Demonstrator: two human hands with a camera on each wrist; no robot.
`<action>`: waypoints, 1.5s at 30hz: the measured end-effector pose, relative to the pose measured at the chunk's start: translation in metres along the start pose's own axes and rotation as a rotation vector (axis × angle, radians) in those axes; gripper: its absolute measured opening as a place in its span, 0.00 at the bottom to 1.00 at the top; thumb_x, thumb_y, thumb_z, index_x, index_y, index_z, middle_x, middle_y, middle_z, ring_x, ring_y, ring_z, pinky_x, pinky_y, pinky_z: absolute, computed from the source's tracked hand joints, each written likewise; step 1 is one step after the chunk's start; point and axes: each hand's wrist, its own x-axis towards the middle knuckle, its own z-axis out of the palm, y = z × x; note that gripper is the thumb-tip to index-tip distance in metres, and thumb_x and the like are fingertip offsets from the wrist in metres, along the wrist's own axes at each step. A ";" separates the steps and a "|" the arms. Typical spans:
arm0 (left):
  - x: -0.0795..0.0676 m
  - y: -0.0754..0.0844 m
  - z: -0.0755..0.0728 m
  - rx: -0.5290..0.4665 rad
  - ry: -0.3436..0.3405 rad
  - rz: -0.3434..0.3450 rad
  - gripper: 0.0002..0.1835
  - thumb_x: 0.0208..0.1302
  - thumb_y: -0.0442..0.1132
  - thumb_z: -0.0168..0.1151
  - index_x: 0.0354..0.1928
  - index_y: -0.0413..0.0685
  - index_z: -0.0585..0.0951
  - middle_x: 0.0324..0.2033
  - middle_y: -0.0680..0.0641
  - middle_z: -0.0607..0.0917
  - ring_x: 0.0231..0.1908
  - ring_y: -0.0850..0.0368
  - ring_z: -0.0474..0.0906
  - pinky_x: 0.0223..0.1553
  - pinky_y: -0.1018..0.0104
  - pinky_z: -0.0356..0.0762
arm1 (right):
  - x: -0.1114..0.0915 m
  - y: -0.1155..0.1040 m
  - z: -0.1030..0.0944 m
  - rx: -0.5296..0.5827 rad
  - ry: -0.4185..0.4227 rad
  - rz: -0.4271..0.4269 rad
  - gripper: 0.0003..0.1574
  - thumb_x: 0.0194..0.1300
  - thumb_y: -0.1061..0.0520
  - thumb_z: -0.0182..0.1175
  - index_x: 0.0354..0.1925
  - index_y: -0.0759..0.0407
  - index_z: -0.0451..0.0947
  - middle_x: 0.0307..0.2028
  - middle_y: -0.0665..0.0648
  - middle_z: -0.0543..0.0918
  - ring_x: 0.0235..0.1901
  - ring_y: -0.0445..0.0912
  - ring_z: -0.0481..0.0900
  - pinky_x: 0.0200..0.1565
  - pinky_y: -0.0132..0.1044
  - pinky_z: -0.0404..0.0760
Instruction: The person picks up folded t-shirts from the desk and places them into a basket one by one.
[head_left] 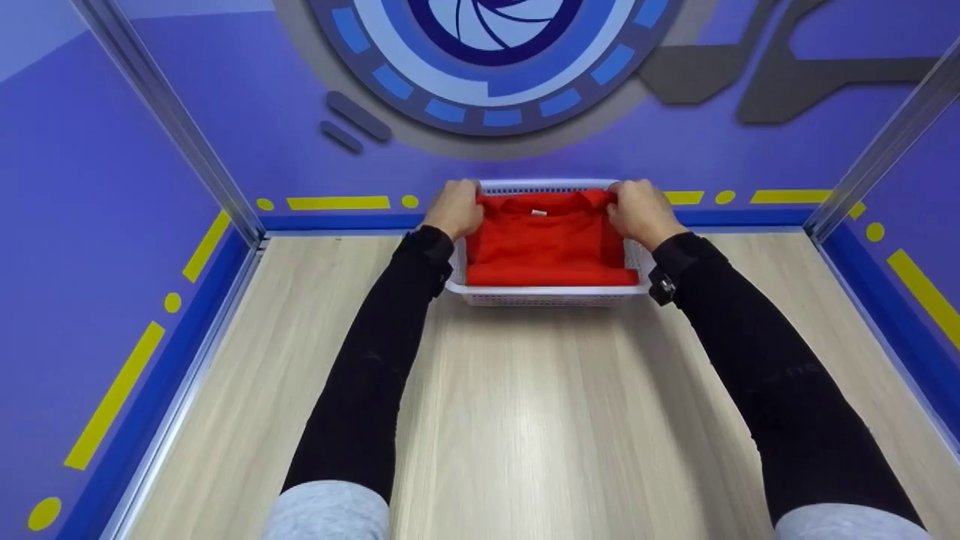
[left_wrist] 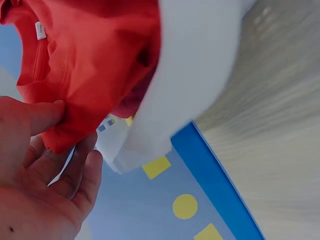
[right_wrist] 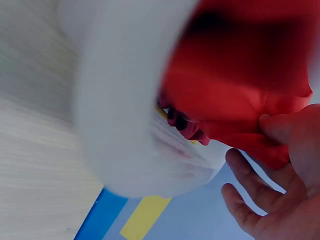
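A red shirt (head_left: 546, 238) with a small white label at its neckline lies folded in a white plastic basket (head_left: 540, 291). At its far left corner my left hand (head_left: 456, 208) pinches the cloth; in the left wrist view the thumb (left_wrist: 47, 114) is on top of the shirt (left_wrist: 85, 65) and the fingers are beneath. My right hand (head_left: 642, 213) pinches the far right corner the same way, thumb above the cloth in the right wrist view. Beneath the shirt, a dark red, patterned cloth (right_wrist: 187, 125) shows inside the basket; most of it is hidden.
The basket stands at the back of a light wooden table (head_left: 525, 420), close to the purple back wall (head_left: 247, 97). Purple side walls (head_left: 82, 247) with yellow marks and metal corner posts enclose the table.
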 end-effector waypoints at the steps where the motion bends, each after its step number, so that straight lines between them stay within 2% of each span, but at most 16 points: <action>1: 0.001 0.000 0.000 -0.005 0.003 0.000 0.12 0.76 0.34 0.61 0.56 0.42 0.86 0.56 0.38 0.90 0.54 0.42 0.85 0.62 0.49 0.83 | 0.001 0.000 0.000 -0.001 -0.004 0.001 0.18 0.77 0.61 0.56 0.57 0.67 0.86 0.51 0.78 0.88 0.53 0.73 0.86 0.57 0.66 0.83; 7: 0.005 -0.002 -0.001 -0.028 0.014 -0.008 0.12 0.77 0.35 0.61 0.56 0.42 0.86 0.56 0.37 0.90 0.55 0.42 0.85 0.63 0.50 0.82 | 0.007 -0.001 -0.002 0.004 -0.013 0.008 0.18 0.78 0.61 0.53 0.55 0.68 0.85 0.52 0.78 0.88 0.54 0.73 0.85 0.57 0.66 0.82; 11: 0.007 -0.001 -0.002 -0.036 0.020 -0.011 0.12 0.79 0.35 0.60 0.57 0.42 0.86 0.58 0.37 0.90 0.59 0.42 0.85 0.66 0.51 0.81 | 0.012 0.000 -0.003 0.005 0.002 0.015 0.18 0.78 0.62 0.53 0.54 0.68 0.86 0.52 0.78 0.88 0.55 0.74 0.85 0.59 0.67 0.82; 15: 0.010 0.003 -0.001 -0.046 0.024 -0.031 0.15 0.80 0.36 0.59 0.62 0.44 0.86 0.61 0.38 0.89 0.63 0.43 0.85 0.67 0.53 0.82 | 0.016 0.000 -0.002 -0.006 0.031 0.031 0.18 0.77 0.61 0.52 0.51 0.69 0.86 0.52 0.79 0.87 0.56 0.76 0.84 0.59 0.69 0.81; 19: 0.012 0.007 0.002 -0.046 0.021 -0.077 0.17 0.82 0.39 0.58 0.65 0.46 0.85 0.63 0.39 0.88 0.63 0.45 0.86 0.66 0.55 0.83 | 0.019 -0.002 0.001 -0.024 0.044 0.045 0.18 0.76 0.61 0.51 0.48 0.70 0.85 0.52 0.80 0.87 0.55 0.77 0.84 0.59 0.70 0.81; 24: 0.014 0.012 0.004 -0.027 0.064 -0.127 0.15 0.82 0.40 0.58 0.62 0.47 0.86 0.63 0.41 0.89 0.63 0.46 0.86 0.64 0.54 0.84 | 0.024 -0.005 0.002 -0.019 0.032 0.086 0.19 0.78 0.61 0.50 0.52 0.70 0.84 0.56 0.80 0.86 0.57 0.77 0.83 0.61 0.69 0.81; 30: 0.015 0.015 0.007 -0.008 0.115 -0.146 0.14 0.81 0.40 0.59 0.60 0.48 0.87 0.61 0.42 0.90 0.62 0.44 0.87 0.64 0.53 0.85 | 0.028 -0.003 0.007 0.022 0.023 0.133 0.21 0.79 0.60 0.52 0.60 0.69 0.84 0.60 0.79 0.85 0.62 0.75 0.82 0.64 0.67 0.81; 33: 0.015 0.014 0.011 -0.023 0.108 -0.151 0.14 0.83 0.41 0.60 0.62 0.47 0.86 0.61 0.41 0.90 0.63 0.44 0.87 0.65 0.53 0.84 | 0.028 -0.001 0.010 0.041 0.015 0.147 0.23 0.79 0.60 0.53 0.62 0.69 0.84 0.61 0.79 0.85 0.63 0.74 0.82 0.64 0.67 0.81; 39: 0.015 0.011 0.012 -0.082 0.088 -0.176 0.15 0.84 0.41 0.60 0.64 0.47 0.85 0.61 0.41 0.89 0.63 0.45 0.86 0.66 0.54 0.83 | 0.029 0.003 0.012 0.051 0.004 0.122 0.21 0.77 0.61 0.53 0.58 0.72 0.83 0.59 0.82 0.84 0.61 0.76 0.81 0.64 0.68 0.80; 42: 0.015 0.011 0.012 -0.080 0.091 -0.178 0.17 0.85 0.43 0.59 0.66 0.48 0.84 0.63 0.41 0.89 0.64 0.45 0.86 0.67 0.53 0.82 | 0.030 0.004 0.010 0.068 -0.007 0.124 0.23 0.79 0.60 0.53 0.63 0.70 0.82 0.62 0.81 0.83 0.64 0.76 0.80 0.67 0.67 0.80; 45: 0.014 0.014 0.010 -0.024 0.085 -0.155 0.20 0.85 0.45 0.58 0.72 0.48 0.81 0.66 0.40 0.87 0.70 0.43 0.82 0.71 0.50 0.80 | 0.030 0.004 0.008 0.077 -0.024 0.128 0.28 0.79 0.61 0.52 0.71 0.69 0.78 0.67 0.79 0.81 0.68 0.75 0.78 0.71 0.66 0.78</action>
